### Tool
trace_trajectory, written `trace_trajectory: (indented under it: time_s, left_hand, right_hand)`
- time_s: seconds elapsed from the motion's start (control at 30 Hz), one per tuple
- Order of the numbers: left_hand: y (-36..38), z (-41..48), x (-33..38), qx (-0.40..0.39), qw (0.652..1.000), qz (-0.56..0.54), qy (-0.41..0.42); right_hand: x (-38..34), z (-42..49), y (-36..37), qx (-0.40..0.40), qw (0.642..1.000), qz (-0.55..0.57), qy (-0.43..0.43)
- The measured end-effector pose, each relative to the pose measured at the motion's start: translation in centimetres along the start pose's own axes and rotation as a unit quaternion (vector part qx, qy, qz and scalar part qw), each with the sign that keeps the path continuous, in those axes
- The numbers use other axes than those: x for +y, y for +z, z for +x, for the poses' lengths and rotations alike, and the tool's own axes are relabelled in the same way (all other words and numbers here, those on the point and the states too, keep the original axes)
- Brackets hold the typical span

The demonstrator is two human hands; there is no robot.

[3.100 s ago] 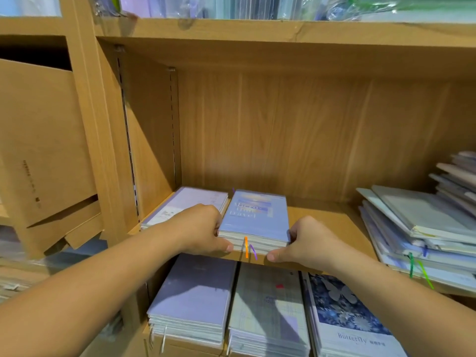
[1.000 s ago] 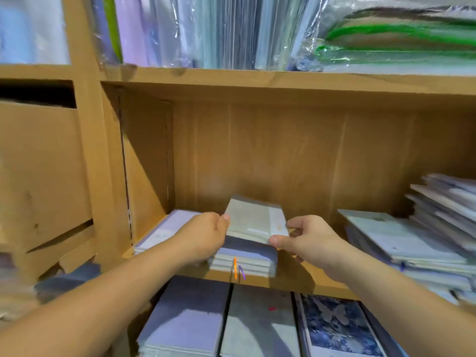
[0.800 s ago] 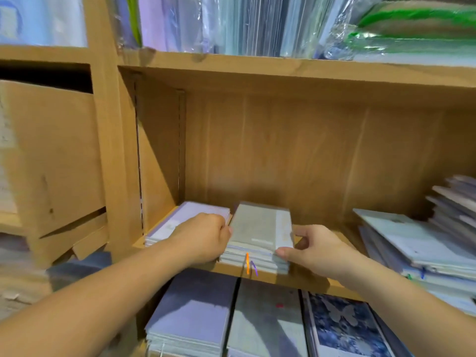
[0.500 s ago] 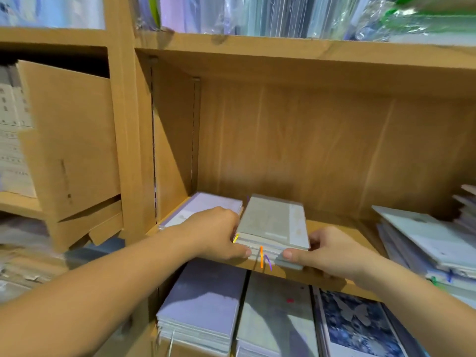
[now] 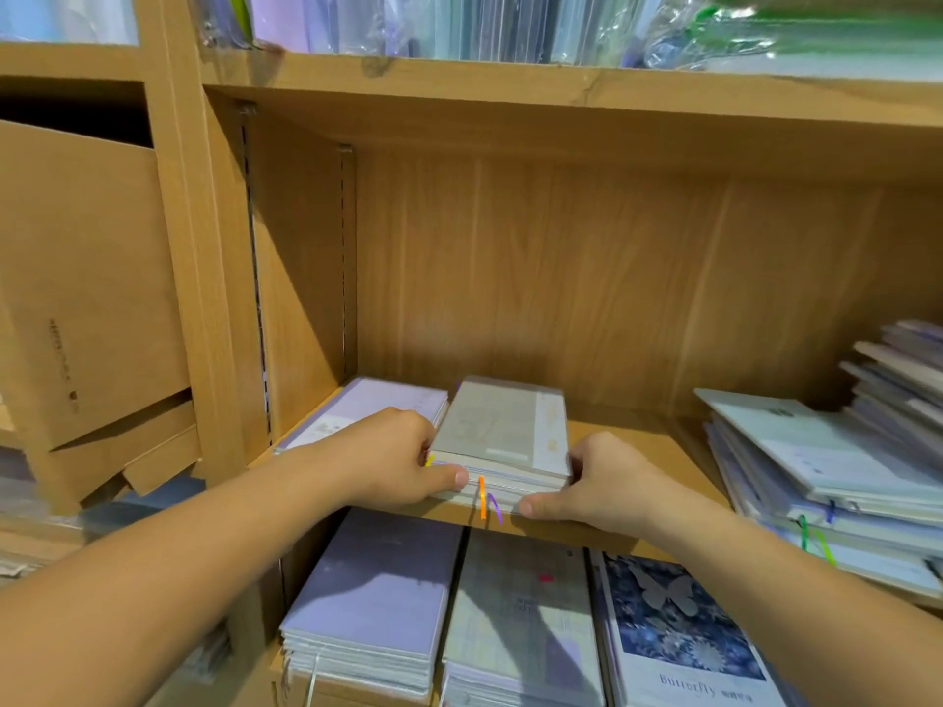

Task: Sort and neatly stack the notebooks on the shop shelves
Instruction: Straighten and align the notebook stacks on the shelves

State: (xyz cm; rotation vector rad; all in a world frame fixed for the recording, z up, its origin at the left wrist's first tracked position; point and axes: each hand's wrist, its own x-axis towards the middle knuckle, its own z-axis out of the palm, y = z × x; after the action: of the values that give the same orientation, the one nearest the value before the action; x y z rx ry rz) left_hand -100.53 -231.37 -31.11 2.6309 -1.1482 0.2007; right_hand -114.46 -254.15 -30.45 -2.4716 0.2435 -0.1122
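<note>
**Squaring a stack.** We see the small stack of thin notebooks (image 5: 502, 431), topped by a grey-beige cover, lying near the front edge of the light wooden shelf (image 5: 627, 436). It sits just right of a flat pile of lavender notebooks (image 5: 377, 405). The left hand (image 5: 403, 461) grips the stack's left side, fingers curled against the edges and thumb laid along the near face. The right hand (image 5: 597, 482) holds the right side likewise. An orange ribbon bookmark (image 5: 482, 497) and a purple ribbon bookmark (image 5: 495, 505) hang over the shelf edge between the thumbs. We judge the step in hand to be squaring this stack. The next move calls for even pressure from both sides until the edges line up, then release. The slumping pile of pale notebooks (image 5: 816, 466) at the right awaits sorting.
</note>
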Motion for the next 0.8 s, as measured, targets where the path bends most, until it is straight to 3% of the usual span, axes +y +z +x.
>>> trace_trajectory:
  time_s: [0.2,0.47,0.6,0.7,0.8]
  left_hand:
    - [-0.2,-0.3,0.8,-0.015,0.998,0.053,-0.021]
    - [0.1,-0.6,1.1,-0.003,0.998,0.042,-0.037]
    - [-1.6,-1.3,2.1,-0.006,0.998,0.048,-0.049]
    - [-3.3,-2.1,4.3,0.085,0.992,0.091,-0.01]
    - [-2.8,-1.8,10.3,0.104,0.99,-0.063,0.074]
  right_hand:
    - [1.3,-0.4,0.7,0.02,0.999,-0.028,0.001]
    - [1.2,-0.4,1.2,0.044,0.998,-0.048,0.011]
    - [0.5,-2.0,-0.9,0.023,0.989,-0.143,0.041]
    - [1.6,-4.1,-4.5,0.049,0.984,-0.168,0.042]
    - [3.8,-7.1,-8.2,0.099,0.98,-0.168,0.035]
